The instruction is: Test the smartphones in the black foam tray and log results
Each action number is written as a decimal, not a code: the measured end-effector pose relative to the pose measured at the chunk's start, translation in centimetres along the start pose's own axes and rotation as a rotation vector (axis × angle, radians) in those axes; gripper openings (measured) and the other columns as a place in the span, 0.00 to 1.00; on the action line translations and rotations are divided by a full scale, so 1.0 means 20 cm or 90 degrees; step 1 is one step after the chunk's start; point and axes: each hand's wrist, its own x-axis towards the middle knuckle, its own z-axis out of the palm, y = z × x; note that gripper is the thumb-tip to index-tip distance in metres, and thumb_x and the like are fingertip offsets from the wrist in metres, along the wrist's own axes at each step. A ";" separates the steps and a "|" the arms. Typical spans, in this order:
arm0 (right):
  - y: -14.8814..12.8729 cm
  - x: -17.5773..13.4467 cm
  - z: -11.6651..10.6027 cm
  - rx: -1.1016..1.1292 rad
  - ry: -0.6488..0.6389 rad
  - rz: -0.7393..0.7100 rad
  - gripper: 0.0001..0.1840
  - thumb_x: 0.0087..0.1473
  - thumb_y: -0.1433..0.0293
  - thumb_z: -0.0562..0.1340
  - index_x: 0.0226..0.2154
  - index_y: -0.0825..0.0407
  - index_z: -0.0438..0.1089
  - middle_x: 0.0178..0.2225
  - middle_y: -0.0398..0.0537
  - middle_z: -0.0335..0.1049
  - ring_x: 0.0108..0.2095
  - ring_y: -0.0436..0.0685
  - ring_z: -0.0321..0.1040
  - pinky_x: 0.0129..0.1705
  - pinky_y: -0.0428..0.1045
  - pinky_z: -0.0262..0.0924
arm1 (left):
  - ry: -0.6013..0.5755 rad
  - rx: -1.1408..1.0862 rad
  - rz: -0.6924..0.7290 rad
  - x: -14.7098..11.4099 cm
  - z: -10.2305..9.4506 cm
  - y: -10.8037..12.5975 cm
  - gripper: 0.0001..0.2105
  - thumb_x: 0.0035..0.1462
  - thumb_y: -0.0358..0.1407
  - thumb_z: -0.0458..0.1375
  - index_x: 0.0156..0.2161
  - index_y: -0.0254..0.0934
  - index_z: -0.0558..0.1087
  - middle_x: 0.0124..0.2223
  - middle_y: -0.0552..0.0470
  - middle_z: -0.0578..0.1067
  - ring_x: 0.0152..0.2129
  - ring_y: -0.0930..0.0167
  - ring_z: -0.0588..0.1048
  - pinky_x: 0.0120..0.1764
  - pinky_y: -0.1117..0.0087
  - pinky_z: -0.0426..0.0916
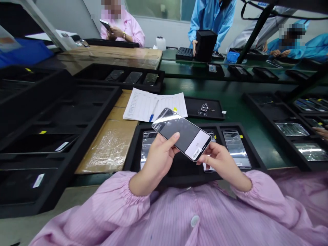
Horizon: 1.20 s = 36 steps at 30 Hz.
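A smartphone (183, 135) with a lit grey and white screen and a barcode sticker is held tilted in front of me. My left hand (164, 150) grips its lower left side, the thumb lying over the screen. At the bottom right corner, my right hand (217, 157) pinches the edge between thumb and fingers. Beneath my hands is a black foam tray (183, 171) with several slots. A phone lies in its left slot (147, 147), another (208, 165) partly behind my right hand, and a third phone (237, 148) at the right.
Printed sheets (140, 102) with a blue pen (153, 111) lie beyond the tray, beside a small black tray (216, 109) holding a small metal piece. Larger foam trays stand left (102, 112) and right (271, 119). Co-workers in pink (130, 27) and blue (200, 17) work across the green table.
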 end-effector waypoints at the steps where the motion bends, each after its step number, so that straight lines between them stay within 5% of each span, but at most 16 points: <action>1: -0.02 0.05 -0.07 -0.072 -0.060 -0.003 0.16 0.44 0.60 0.76 0.33 0.50 0.74 0.30 0.45 0.79 0.30 0.55 0.77 0.25 0.46 0.69 | -0.015 0.016 -0.030 0.02 -0.02 0.01 0.15 0.51 0.36 0.68 0.43 0.37 0.71 0.46 0.46 0.81 0.43 0.63 0.80 0.42 0.63 0.78; 4: -0.08 0.31 -0.33 -0.307 -0.194 0.042 0.15 0.40 0.70 0.76 0.34 0.50 0.78 0.31 0.46 0.80 0.32 0.57 0.76 0.36 0.52 0.71 | -0.055 0.114 -0.114 0.09 -0.07 0.04 0.19 0.48 0.32 0.70 0.44 0.37 0.70 0.43 0.46 0.81 0.38 0.64 0.81 0.37 0.65 0.78; 7: -0.07 0.63 -0.59 -0.459 0.091 0.030 0.13 0.39 0.82 0.71 0.27 0.51 0.75 0.27 0.44 0.76 0.30 0.56 0.73 0.42 0.56 0.70 | -0.066 0.286 -0.141 0.17 -0.11 0.00 0.20 0.48 0.30 0.68 0.46 0.39 0.67 0.40 0.48 0.81 0.34 0.64 0.81 0.32 0.66 0.76; 9: -0.03 0.79 -0.69 -0.492 0.171 0.012 0.14 0.40 0.85 0.68 0.24 0.51 0.70 0.24 0.43 0.72 0.31 0.57 0.72 0.47 0.61 0.67 | -0.085 0.412 -0.123 0.21 -0.13 -0.05 0.19 0.50 0.31 0.66 0.47 0.39 0.67 0.40 0.46 0.81 0.34 0.62 0.81 0.33 0.62 0.77; 12: 0.06 0.92 -0.73 -0.516 0.203 -0.014 0.17 0.40 0.87 0.66 0.20 0.49 0.66 0.23 0.42 0.69 0.34 0.59 0.71 0.51 0.63 0.64 | -0.084 0.509 -0.061 0.20 -0.11 -0.11 0.25 0.48 0.28 0.65 0.53 0.36 0.67 0.52 0.36 0.78 0.50 0.53 0.78 0.50 0.49 0.74; 15: 0.11 0.96 -0.73 -0.529 0.197 -0.022 0.18 0.40 0.87 0.67 0.19 0.48 0.64 0.21 0.42 0.67 0.33 0.60 0.72 0.50 0.62 0.66 | -0.064 0.681 0.073 0.13 -0.04 -0.12 0.34 0.52 0.29 0.63 0.64 0.31 0.60 0.70 0.26 0.56 0.68 0.48 0.56 0.66 0.44 0.56; 17: 0.11 0.97 -0.73 -0.538 0.197 -0.022 0.17 0.41 0.84 0.68 0.19 0.48 0.65 0.20 0.42 0.67 0.32 0.61 0.72 0.49 0.62 0.67 | -0.096 0.855 0.176 0.10 0.03 -0.11 0.34 0.57 0.31 0.61 0.67 0.28 0.56 0.74 0.26 0.43 0.71 0.48 0.44 0.68 0.45 0.49; 19: 0.07 0.96 -0.73 -0.546 0.206 -0.031 0.15 0.43 0.81 0.69 0.19 0.49 0.66 0.22 0.45 0.70 0.35 0.63 0.73 0.50 0.63 0.67 | -0.172 0.980 0.216 0.12 0.12 -0.11 0.30 0.60 0.34 0.60 0.65 0.26 0.60 0.74 0.25 0.41 0.72 0.48 0.40 0.69 0.45 0.47; 24: -0.16 0.74 -0.62 -0.521 0.254 -0.090 0.05 0.53 0.77 0.65 0.29 0.52 0.75 0.31 0.51 0.76 0.39 0.62 0.75 0.48 0.60 0.70 | -0.276 1.106 0.187 0.30 0.25 -0.24 0.21 0.66 0.40 0.56 0.55 0.23 0.70 0.73 0.22 0.45 0.72 0.48 0.39 0.68 0.41 0.47; 27: -0.29 0.41 -0.46 -0.317 0.215 -0.142 0.06 0.55 0.71 0.67 0.38 0.52 0.77 0.31 0.48 0.77 0.32 0.57 0.77 0.34 0.53 0.74 | -0.277 1.104 0.195 0.37 0.25 -0.31 0.21 0.67 0.41 0.53 0.55 0.22 0.70 0.72 0.23 0.46 0.72 0.49 0.39 0.68 0.41 0.45; 31: -0.32 0.01 -0.28 -0.049 0.160 -0.037 0.14 0.49 0.63 0.74 0.34 0.52 0.75 0.30 0.46 0.78 0.31 0.56 0.79 0.30 0.47 0.75 | -0.224 1.001 0.243 0.38 0.23 -0.31 0.14 0.67 0.40 0.53 0.46 0.27 0.71 0.73 0.26 0.47 0.72 0.50 0.38 0.69 0.43 0.43; 33: -0.27 -0.09 -0.23 0.065 0.145 0.039 0.16 0.46 0.61 0.76 0.31 0.52 0.74 0.28 0.46 0.79 0.29 0.56 0.79 0.27 0.45 0.74 | -0.189 0.869 0.270 0.36 0.24 -0.29 0.10 0.65 0.37 0.56 0.45 0.31 0.69 0.71 0.27 0.54 0.72 0.52 0.45 0.68 0.45 0.47; 36: -0.18 -0.11 -0.21 0.192 0.119 0.107 0.18 0.44 0.60 0.77 0.28 0.52 0.72 0.27 0.45 0.79 0.27 0.54 0.79 0.23 0.41 0.72 | -0.200 0.630 0.184 0.30 0.25 -0.30 0.14 0.59 0.36 0.61 0.48 0.35 0.66 0.57 0.35 0.73 0.59 0.55 0.70 0.58 0.52 0.66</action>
